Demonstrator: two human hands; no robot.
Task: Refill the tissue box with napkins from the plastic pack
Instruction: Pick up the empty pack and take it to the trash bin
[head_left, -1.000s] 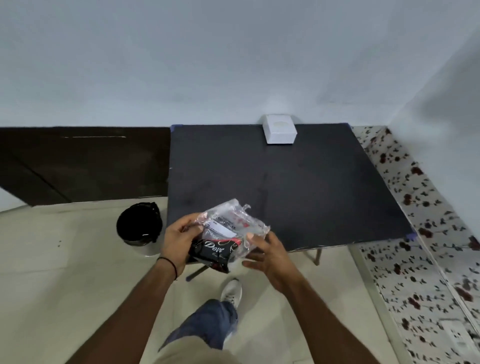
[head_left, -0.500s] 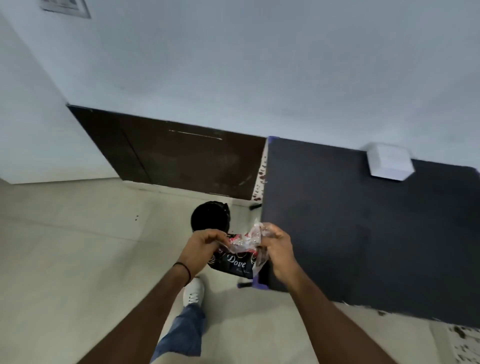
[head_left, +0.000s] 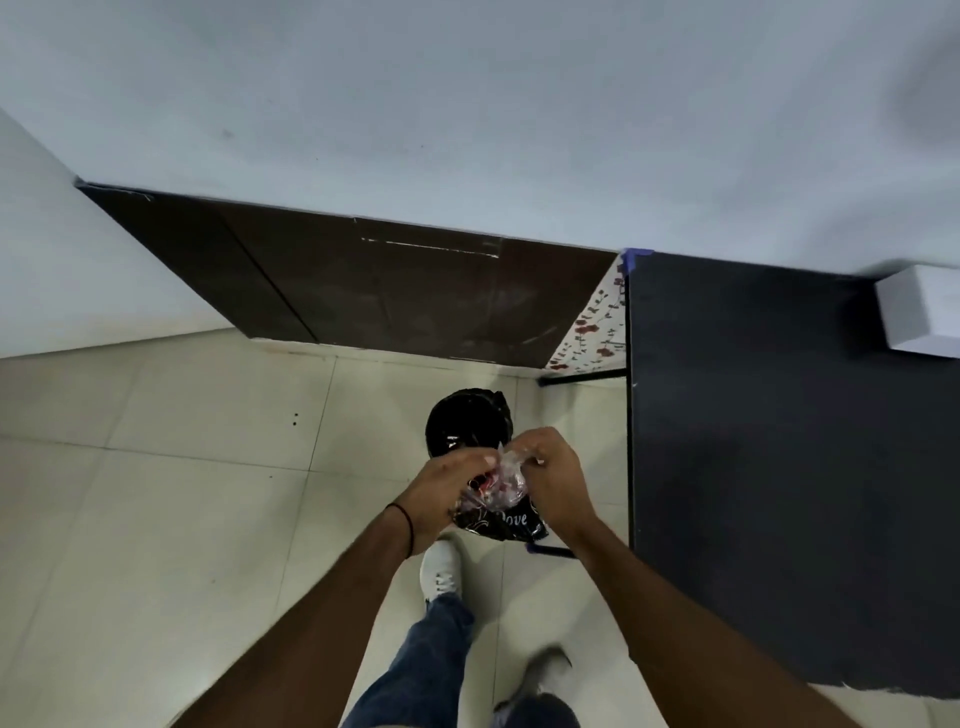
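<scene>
Pinching plastic pack (head_left: 506, 519) | between left grip (head_left: 441, 493), right grip (head_left: 553, 483) | near bin (head_left: 465, 415)

A: Is the light strong here?
B: No, it is soft and rather dim. The wall (head_left: 467, 104) has a grey-blue cast, and the floor (head_left: 156, 467) shows one pale sheen at the lower left.
A: And the sharpness?
B: The centre is fairly sharp. The shoe (head_left: 545, 670) at the bottom is blurred. Straight lines bend toward the frame edges. The bench (head_left: 779, 467) looks almost flat black.
</scene>
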